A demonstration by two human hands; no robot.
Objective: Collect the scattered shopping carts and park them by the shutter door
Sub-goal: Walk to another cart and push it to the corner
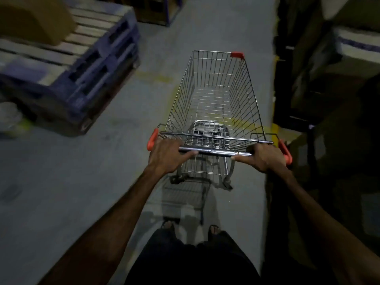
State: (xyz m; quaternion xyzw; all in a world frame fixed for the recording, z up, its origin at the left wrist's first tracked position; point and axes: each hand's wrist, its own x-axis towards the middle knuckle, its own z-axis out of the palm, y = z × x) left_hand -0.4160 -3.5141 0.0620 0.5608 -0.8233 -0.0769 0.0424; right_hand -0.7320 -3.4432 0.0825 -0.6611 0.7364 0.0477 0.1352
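Both arms stretched forward and down, bare to past the elbow, converging slightly toward the front. Left hand (166, 154) palm-down, fingers curled over and out of sight, thumb pointing inward toward the other hand. Right hand (265, 156) mirrored, knuckles up, fingers wrapped, thumb reaching inward to the left. Wrists nearly straight, level with each other and well apart. Two feet in open sandals below, toes forward.

**Grey floor under cart and pallets**

The grey concrete floor (51, 182) carries 1 wire shopping cart (213, 95) on faded yellow painted lines (236, 122). Stacked blue pallets (86, 79) stand at left, dark shelving (308, 79) at right. 2 sandalled feet (213, 230) stand behind the cart.
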